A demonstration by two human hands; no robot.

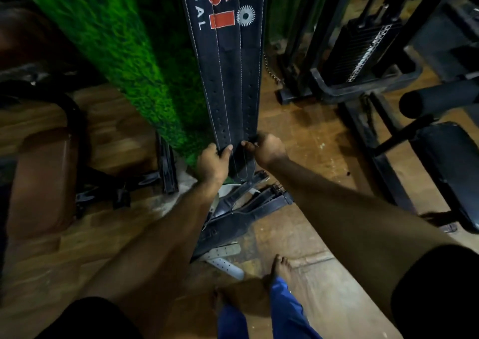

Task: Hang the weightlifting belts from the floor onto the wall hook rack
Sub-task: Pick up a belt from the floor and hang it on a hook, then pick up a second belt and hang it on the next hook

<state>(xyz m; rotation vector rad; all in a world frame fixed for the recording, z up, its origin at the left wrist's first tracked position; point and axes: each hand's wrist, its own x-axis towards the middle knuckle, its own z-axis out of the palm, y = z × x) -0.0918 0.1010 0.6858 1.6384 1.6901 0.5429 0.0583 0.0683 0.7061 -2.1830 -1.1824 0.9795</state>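
Note:
A long black weightlifting belt (228,74) with white stitching, red letters and rows of holes hangs down in front of the green turf-covered wall (124,53). Its top runs out of the frame, so the hook rack is not visible. My left hand (213,164) grips the belt's lower left edge, thumb on its face. My right hand (265,148) pinches the lower right edge. Below my hands, several more belts (243,217) lie piled on the wooden floor, among them black ones and a white perforated strap (226,266).
A brown padded bench (41,180) with a black frame stands at the left. A weight-stack machine (363,48) and a black padded seat (451,167) fill the right. My bare feet (277,271) stand on the wooden floor just behind the belt pile.

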